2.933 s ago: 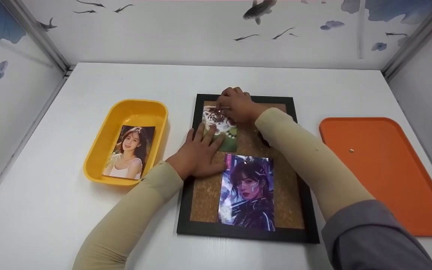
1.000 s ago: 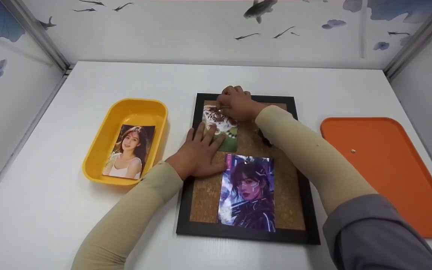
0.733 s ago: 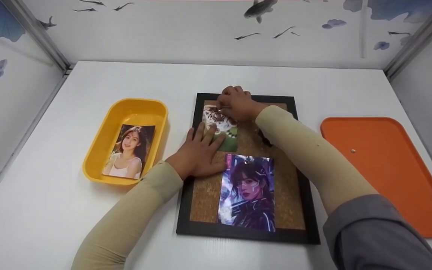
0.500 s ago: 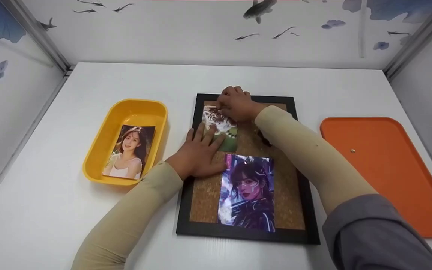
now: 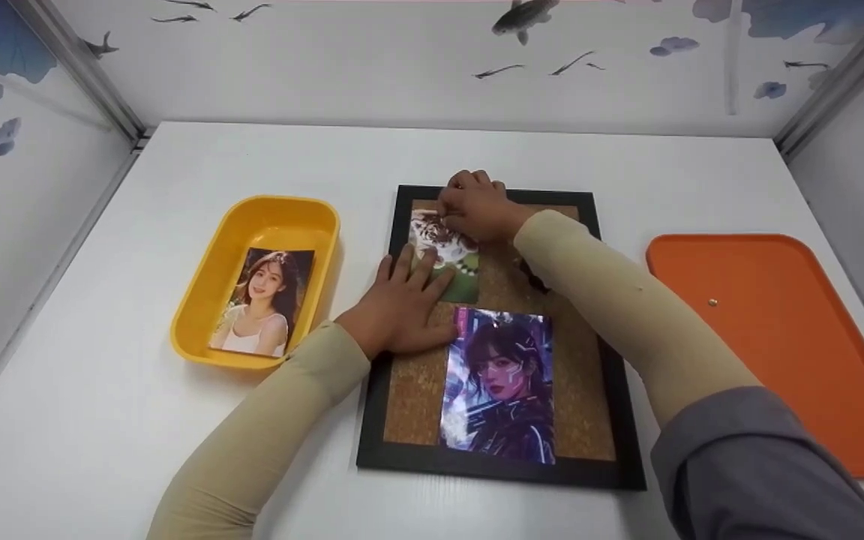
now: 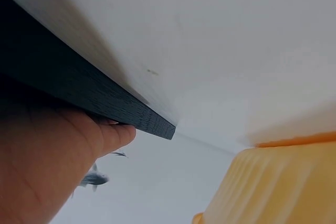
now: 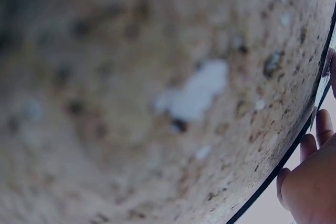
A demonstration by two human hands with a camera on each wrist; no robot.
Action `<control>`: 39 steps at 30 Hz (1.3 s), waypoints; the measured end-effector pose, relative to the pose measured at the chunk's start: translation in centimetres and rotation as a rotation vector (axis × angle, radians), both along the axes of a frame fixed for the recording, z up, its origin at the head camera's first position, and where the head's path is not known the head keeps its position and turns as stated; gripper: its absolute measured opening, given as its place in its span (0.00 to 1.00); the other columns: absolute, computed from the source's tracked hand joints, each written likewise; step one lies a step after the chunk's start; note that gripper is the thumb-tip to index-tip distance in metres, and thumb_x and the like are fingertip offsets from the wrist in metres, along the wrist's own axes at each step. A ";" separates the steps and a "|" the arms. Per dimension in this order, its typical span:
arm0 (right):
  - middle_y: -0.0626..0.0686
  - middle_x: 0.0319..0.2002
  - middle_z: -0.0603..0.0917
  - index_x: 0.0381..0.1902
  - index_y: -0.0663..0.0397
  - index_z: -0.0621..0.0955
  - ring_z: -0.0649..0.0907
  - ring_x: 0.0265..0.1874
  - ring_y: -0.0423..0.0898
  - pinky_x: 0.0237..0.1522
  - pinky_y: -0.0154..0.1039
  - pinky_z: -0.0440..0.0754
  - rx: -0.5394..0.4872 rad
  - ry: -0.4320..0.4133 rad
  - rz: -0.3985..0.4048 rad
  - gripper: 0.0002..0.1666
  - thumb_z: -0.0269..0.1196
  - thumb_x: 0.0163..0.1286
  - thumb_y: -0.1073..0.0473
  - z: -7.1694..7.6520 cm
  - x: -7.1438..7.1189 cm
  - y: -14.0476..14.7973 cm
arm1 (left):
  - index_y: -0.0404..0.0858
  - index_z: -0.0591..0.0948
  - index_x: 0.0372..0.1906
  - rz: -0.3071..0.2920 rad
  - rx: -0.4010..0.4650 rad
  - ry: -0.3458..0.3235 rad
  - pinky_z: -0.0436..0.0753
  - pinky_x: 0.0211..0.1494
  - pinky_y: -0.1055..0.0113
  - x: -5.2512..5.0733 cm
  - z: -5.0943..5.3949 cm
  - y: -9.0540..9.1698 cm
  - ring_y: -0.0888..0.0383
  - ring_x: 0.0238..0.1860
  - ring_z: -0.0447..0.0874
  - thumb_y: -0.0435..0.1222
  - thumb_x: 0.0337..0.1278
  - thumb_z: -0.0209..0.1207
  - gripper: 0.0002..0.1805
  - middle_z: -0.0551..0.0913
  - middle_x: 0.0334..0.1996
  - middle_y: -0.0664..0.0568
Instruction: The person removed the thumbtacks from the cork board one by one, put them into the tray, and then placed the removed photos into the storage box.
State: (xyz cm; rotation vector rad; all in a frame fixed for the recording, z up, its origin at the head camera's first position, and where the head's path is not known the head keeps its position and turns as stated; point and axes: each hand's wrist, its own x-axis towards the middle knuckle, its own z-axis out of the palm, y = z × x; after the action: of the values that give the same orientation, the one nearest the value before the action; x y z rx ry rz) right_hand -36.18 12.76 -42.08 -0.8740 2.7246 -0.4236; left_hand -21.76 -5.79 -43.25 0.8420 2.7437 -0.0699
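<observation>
A black-framed cork board (image 5: pixel 413 390) lies on the white table. On its upper left is a tiger picture (image 5: pixel 462 286); my left hand (image 5: pixel 402 311) rests on that picture's lower part, fingers spread, thumb towards a purple portrait card (image 5: pixel 503 412). My right hand (image 5: pixel 481 210) bends over the tiger picture's top edge, thumb and index finger pinching a tiny pin that they mostly hide. In the left wrist view my left hand (image 6: pixel 52 156) lies against the frame's dark edge (image 6: pixel 105 95). Blurred cork (image 7: pixel 131 129) fills most of the right wrist view.
Left of the board stands a yellow basin (image 5: pixel 199 300) with a portrait photo (image 5: pixel 258 307) in it. An orange tray (image 5: pixel 792 360) is on the right, bearing one small metallic pin (image 5: pixel 712 302). A dark object (image 5: pixel 533 276) is partly covered by my right sleeve. Printed walls surround the table.
The head view has shifted slightly. Both hands keep their places on the board; the small shiny spot at my right fingertips, visible in earlier frames, is now largely hidden.
</observation>
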 end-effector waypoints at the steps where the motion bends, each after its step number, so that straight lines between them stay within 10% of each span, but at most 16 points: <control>1: 0.54 0.63 0.65 0.46 0.42 0.76 0.60 0.64 0.55 0.63 0.58 0.56 0.001 -0.002 0.000 0.09 0.52 0.78 0.48 0.0 0.0 0.0 | 0.49 0.44 0.81 0.000 -0.002 -0.002 0.39 0.74 0.37 0.0 0.0 0.0 0.35 0.77 0.29 0.74 0.59 0.33 0.52 0.36 0.80 0.43; 39: 0.54 0.64 0.64 0.49 0.44 0.76 0.60 0.64 0.55 0.62 0.59 0.57 0.017 0.006 0.009 0.11 0.51 0.79 0.49 -0.1 0.0 0.0 | 0.48 0.45 0.81 -0.012 -0.014 0.011 0.42 0.73 0.36 0.1 0.3 0.0 0.34 0.77 0.30 0.73 0.61 0.34 0.51 0.37 0.80 0.42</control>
State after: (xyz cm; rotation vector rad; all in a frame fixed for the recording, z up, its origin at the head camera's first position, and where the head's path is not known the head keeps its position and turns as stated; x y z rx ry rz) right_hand -36.21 12.75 -42.15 -0.8850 2.7248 -0.3960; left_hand -21.61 -5.78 -42.98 0.8577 2.7455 -0.0961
